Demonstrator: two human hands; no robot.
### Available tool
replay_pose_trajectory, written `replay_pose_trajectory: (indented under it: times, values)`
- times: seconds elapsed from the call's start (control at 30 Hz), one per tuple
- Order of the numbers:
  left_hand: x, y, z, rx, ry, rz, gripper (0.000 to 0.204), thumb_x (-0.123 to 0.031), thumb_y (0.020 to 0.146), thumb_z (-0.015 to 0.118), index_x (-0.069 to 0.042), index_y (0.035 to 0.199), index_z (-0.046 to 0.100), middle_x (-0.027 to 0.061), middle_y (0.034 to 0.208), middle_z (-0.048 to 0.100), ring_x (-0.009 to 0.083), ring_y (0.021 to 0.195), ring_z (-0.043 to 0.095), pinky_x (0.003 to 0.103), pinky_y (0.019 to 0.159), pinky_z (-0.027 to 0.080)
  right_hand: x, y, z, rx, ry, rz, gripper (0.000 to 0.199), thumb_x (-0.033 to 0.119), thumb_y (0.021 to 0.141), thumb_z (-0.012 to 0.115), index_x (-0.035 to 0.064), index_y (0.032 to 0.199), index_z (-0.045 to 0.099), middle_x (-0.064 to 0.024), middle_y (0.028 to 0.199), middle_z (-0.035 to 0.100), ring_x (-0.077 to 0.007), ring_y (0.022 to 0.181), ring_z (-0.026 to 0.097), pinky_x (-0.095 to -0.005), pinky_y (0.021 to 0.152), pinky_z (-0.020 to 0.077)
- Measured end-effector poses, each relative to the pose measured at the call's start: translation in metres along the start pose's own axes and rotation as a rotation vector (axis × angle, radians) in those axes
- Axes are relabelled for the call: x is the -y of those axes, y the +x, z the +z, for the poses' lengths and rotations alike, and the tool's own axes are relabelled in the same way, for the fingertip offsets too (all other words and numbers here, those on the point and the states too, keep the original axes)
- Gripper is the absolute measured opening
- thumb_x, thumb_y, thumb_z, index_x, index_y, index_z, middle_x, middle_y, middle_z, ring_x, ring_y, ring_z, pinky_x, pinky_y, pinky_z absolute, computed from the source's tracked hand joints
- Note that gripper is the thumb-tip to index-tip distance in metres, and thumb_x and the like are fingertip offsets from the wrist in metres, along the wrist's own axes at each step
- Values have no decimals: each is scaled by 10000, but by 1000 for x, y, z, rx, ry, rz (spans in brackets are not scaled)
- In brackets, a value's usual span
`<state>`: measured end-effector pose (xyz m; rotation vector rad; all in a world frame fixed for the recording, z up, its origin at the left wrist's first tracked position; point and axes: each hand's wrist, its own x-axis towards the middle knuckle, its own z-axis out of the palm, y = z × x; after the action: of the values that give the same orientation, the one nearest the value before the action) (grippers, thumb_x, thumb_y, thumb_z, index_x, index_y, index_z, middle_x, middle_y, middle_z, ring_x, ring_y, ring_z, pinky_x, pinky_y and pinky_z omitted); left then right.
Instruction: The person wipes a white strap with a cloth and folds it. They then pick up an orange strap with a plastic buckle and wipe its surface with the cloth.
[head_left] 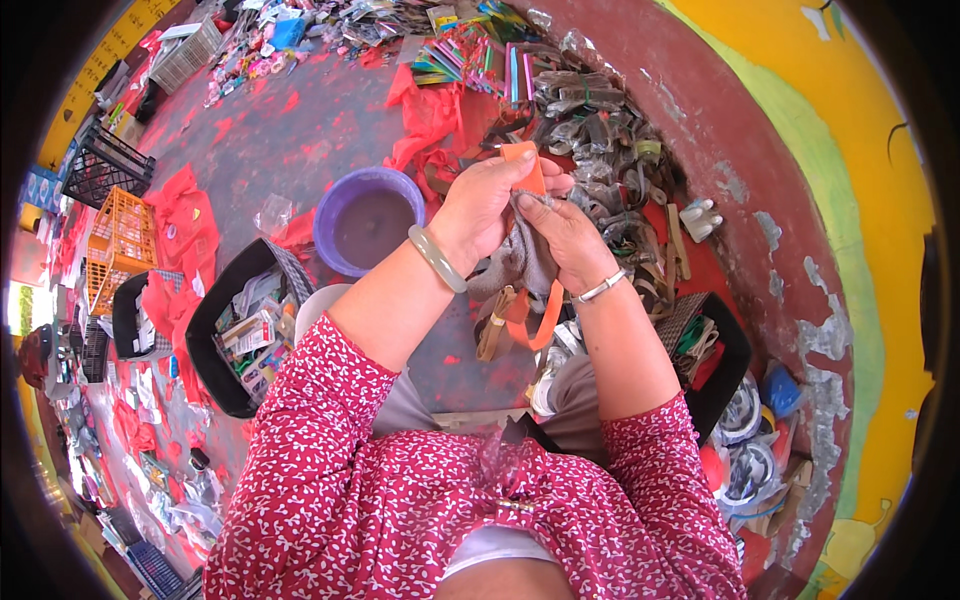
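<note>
In front of me, my left hand grips an orange strap, whose upper end sticks out above the fingers. My right hand is closed on a grey cloth, with the thumb pressing it against the strap. Below the hands, the strap's lower part hangs in a loop beside the cloth. Just left of my left hand stands a purple basin holding murky water. Rolled tan straps lie beneath the hanging cloth. Fingers of both hands are partly hidden behind the strap and cloth.
Many plastic-wrapped goods are heaped along the red wall at the right. A black-lined box of small packages stands at my left, another box at my right. Farther left are an orange crate and red plastic sheets.
</note>
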<state>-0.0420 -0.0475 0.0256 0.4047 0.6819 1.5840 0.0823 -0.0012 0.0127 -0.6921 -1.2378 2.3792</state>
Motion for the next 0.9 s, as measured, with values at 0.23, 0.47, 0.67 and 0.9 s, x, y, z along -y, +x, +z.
replay_pose_trajectory:
  times: [0.23,0.47,0.67,0.9]
  values:
    - [-31,12,-21,-177,-19,163,232,-168,897,428,35,967,517,250,960,601,320,914,590,379,831,464,-10,-14,23,33,-114,180,226,261,872,556,44,846,613,-28,689,604,-124,574,579,-259,521,488]
    - [-77,17,-46,-346,-241,344,249,-114,908,397,68,1069,449,263,1081,543,360,1002,548,400,863,460,-37,-38,14,205,-522,180,318,320,903,497,15,921,586,-11,740,563,-86,645,516,-242,593,445]
    - [-75,6,-41,-20,-126,414,370,-178,915,422,68,1190,397,261,1246,428,369,1165,425,376,869,462,-9,-42,-20,-38,-629,246,467,385,947,332,4,1056,579,-49,938,602,-128,818,546,-267,775,420]
    - [-74,-2,-26,303,-414,259,520,-398,900,406,44,1172,452,233,1255,436,356,1169,425,454,973,360,31,-26,-83,-545,49,-141,445,389,924,397,-15,1041,541,-112,980,597,-215,915,574,-344,762,489]
